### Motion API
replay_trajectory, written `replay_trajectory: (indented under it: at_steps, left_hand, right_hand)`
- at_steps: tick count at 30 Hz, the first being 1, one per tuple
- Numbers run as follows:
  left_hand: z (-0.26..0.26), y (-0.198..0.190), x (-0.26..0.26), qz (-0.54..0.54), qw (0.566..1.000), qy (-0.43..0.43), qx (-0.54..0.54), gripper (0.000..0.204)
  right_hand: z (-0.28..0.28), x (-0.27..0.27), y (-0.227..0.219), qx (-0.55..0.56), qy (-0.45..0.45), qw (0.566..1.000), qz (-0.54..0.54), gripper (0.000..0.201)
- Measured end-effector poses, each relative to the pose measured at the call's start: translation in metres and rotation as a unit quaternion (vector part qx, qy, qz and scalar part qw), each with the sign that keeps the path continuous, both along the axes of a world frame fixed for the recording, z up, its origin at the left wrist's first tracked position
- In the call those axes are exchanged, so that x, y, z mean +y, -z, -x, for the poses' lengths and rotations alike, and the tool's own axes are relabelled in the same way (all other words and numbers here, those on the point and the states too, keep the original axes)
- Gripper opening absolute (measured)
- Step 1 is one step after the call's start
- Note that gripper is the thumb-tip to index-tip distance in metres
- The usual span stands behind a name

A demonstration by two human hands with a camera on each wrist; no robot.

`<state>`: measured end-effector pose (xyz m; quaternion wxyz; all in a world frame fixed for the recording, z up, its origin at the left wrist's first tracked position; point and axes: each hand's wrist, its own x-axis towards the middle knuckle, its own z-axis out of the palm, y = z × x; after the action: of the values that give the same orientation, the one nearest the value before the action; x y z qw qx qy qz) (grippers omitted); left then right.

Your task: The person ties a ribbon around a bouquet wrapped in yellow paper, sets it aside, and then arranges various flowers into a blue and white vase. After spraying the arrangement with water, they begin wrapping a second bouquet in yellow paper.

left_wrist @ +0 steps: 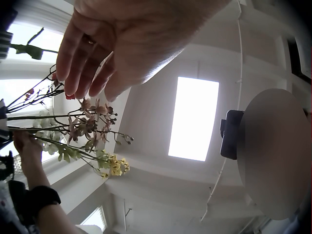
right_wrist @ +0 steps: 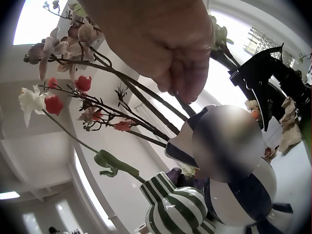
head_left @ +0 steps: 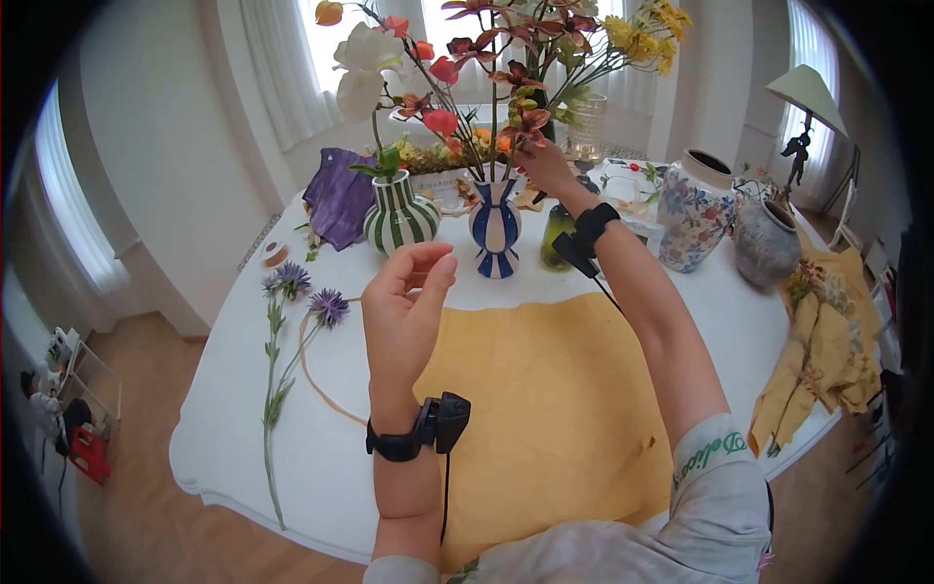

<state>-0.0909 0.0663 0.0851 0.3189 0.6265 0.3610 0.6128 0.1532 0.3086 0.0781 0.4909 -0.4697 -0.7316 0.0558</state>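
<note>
My right hand point(head_left: 552, 170) reaches over the table behind a blue-and-white striped vase point(head_left: 494, 234). In the right wrist view its fingertips pinch a green stem point(right_wrist: 184, 108) just above the vase's mouth. Other stems in that vase carry dark-red orchids point(head_left: 474, 49) and red blossoms point(head_left: 441, 122). My left hand point(head_left: 401, 307) hovers in front of the vases with loosely bent fingers, holding nothing. A green-striped vase point(head_left: 401, 219) with a white flower point(head_left: 368, 63) stands left of the blue one.
Brown wrapping paper point(head_left: 545, 409) covers the table's near middle. Purple thistle-like flowers point(head_left: 329, 308) lie at left. A green spray bottle point(head_left: 557, 238) stands beside the blue vase. A floral vase point(head_left: 694, 214), a grey pot point(head_left: 767, 248) and a wrapped bouquet point(head_left: 812, 341) are at right.
</note>
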Motion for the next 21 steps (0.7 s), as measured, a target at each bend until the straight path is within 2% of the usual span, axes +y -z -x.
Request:
replay_trajectory:
  at_steps: [2, 3, 5, 9, 11, 12, 13, 15, 16, 18, 19, 20, 21]
  left_hand:
    - [-0.001, 0.000, 0.000, 0.001, 1.000, -0.002, 0.002, 0.016]
    - [-0.001, -0.001, -0.001, 0.002, 1.000, -0.004, 0.003, 0.016]
    - [-0.002, -0.002, -0.002, 0.003, 1.000, -0.005, -0.005, 0.016]
    - [-0.001, -0.001, -0.002, 0.001, 1.000, -0.004, 0.007, 0.016]
    - [-0.001, -0.001, -0.002, 0.002, 1.000, -0.003, 0.005, 0.016]
    - [-0.001, -0.002, -0.002, 0.004, 1.000, 0.000, 0.003, 0.016]
    - [0.000, -0.002, -0.001, 0.002, 1.000, -0.001, 0.003, 0.016]
    - [0.000, -0.002, -0.001, 0.004, 1.000, 0.002, 0.002, 0.017]
    - [0.000, -0.002, -0.001, 0.003, 1.000, 0.002, 0.003, 0.017]
    - [0.000, -0.002, -0.002, 0.003, 1.000, 0.000, 0.004, 0.017]
    - [0.000, -0.002, -0.002, 0.004, 1.000, 0.000, 0.005, 0.017]
    - [0.001, -0.002, -0.002, -0.001, 1.000, -0.001, 0.006, 0.017]
    - [0.001, -0.001, -0.002, -0.004, 1.000, -0.002, 0.008, 0.017]
  right_hand:
    - [0.000, 0.006, 0.003, -0.145, 0.025, 0.974, -0.172, 0.020]
    - [0.001, 0.005, 0.003, -0.144, 0.024, 0.974, -0.171, 0.020]
    - [0.005, 0.005, 0.001, -0.079, 0.046, 0.995, -0.034, 0.017]
    - [0.008, 0.009, 0.004, -0.030, 0.026, 0.999, -0.033, 0.019]
    - [0.011, 0.014, 0.006, -0.004, 0.089, 0.995, -0.043, 0.018]
    - [0.008, 0.014, 0.006, -0.004, 0.089, 0.995, -0.044, 0.018]
    - [0.004, 0.014, 0.007, -0.107, 0.123, 0.975, -0.148, 0.018]
    - [0.004, 0.008, 0.005, -0.206, 0.155, 0.934, -0.247, 0.018]
    - [0.004, 0.005, 0.004, -0.151, 0.103, 0.969, -0.167, 0.020]
    - [0.007, -0.002, -0.004, -0.093, 0.050, 0.991, -0.085, 0.022]
    - [0.010, -0.004, -0.009, 0.025, -0.010, 0.999, -0.027, 0.024]
    - [0.011, -0.008, -0.013, 0.143, -0.070, 0.987, 0.033, 0.025]
    - [0.010, -0.014, -0.018, 0.144, -0.070, 0.987, 0.034, 0.025]
